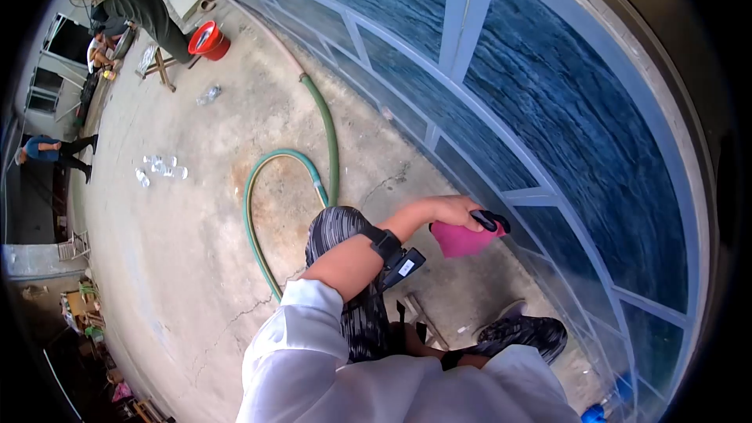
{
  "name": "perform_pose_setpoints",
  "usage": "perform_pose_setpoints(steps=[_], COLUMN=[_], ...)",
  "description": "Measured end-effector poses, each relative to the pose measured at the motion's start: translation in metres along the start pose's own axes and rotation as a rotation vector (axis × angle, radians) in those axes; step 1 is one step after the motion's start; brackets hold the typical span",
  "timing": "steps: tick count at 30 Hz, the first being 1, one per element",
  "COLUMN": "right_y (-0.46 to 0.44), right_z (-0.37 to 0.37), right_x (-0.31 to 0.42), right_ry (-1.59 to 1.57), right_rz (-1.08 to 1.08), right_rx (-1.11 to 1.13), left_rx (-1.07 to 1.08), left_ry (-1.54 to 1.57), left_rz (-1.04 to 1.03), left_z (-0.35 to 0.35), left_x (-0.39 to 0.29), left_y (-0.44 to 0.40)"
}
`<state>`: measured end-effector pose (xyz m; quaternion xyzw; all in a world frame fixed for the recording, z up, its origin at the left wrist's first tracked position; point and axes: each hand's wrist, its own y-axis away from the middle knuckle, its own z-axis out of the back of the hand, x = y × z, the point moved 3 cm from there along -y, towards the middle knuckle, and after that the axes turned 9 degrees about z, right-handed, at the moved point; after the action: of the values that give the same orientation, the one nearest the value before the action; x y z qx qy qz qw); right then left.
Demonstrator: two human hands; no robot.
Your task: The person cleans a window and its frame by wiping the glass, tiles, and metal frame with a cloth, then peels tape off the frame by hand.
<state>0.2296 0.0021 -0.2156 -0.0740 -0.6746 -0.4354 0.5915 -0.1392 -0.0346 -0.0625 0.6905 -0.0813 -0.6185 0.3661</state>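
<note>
My left hand (458, 211) reaches forward to the right and is closed on a pink cloth (464, 240) with a black part along its edge. The cloth hangs close to the blue-framed glass panels (540, 219), but I cannot tell whether it touches them. A black band with a small box (402, 268) is strapped round my left forearm. Low between my knees lies my right hand (407, 340), mostly in shadow, with its fingers hidden. Dark straps show beside it, and what it holds, if anything, cannot be made out.
A green hose (325, 113) loops over the concrete floor. Plastic bottles (166, 166) lie to the left. A red bucket (210, 41) stands near a person in dark trousers (153, 16). Another person in blue (43, 149) is at far left. Something blue (594, 413) lies bottom right.
</note>
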Motion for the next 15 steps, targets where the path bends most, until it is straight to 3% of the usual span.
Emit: perform_pose_setpoints(steps=[1,2,5,7,8,10,11,14,15], right_y=[0.001,-0.03,-0.019,-0.019,-0.012,0.016,0.033,0.089,0.104], right_z=[-0.001,-0.041,0.016,0.036,0.061,0.109,0.133,0.175,0.181], right_x=[-0.003,-0.078,0.005,0.028,0.049,0.088,0.104,0.158,0.184], right_ry=[-0.018,0.239,0.1,0.287,0.281,0.42,0.308,-0.166,-0.065], right_rz=[0.168,0.073,0.139,0.019,-0.095,-0.061,-0.1,0.198,0.312], right_rx=[-0.109,0.071,-0.125,-0.033,-0.054,-0.413,-0.508,-0.887,-0.981], left_rx=[0.008,0.008,0.091,0.124,0.04,-0.124,-0.213,-0.279,-0.306], left_ry=[-0.003,-0.015,0.094,0.259,0.274,0.314,0.341,0.295,0.364], left_rz=[-0.012,-0.023,-0.021,0.004,-0.027,-0.072,-0.09,-0.137,-0.18], left_z=[-0.007,-0.005,-0.016,-0.019,-0.017,-0.014,-0.013,-0.035,-0.052], left_x=[-0.006,-0.014,-0.02,-0.006,-0.003,0.006,0.013,-0.001,-0.017], left_y=[0.003,0.007,0.027,0.034,0.041,0.054,0.057,0.075,0.089])
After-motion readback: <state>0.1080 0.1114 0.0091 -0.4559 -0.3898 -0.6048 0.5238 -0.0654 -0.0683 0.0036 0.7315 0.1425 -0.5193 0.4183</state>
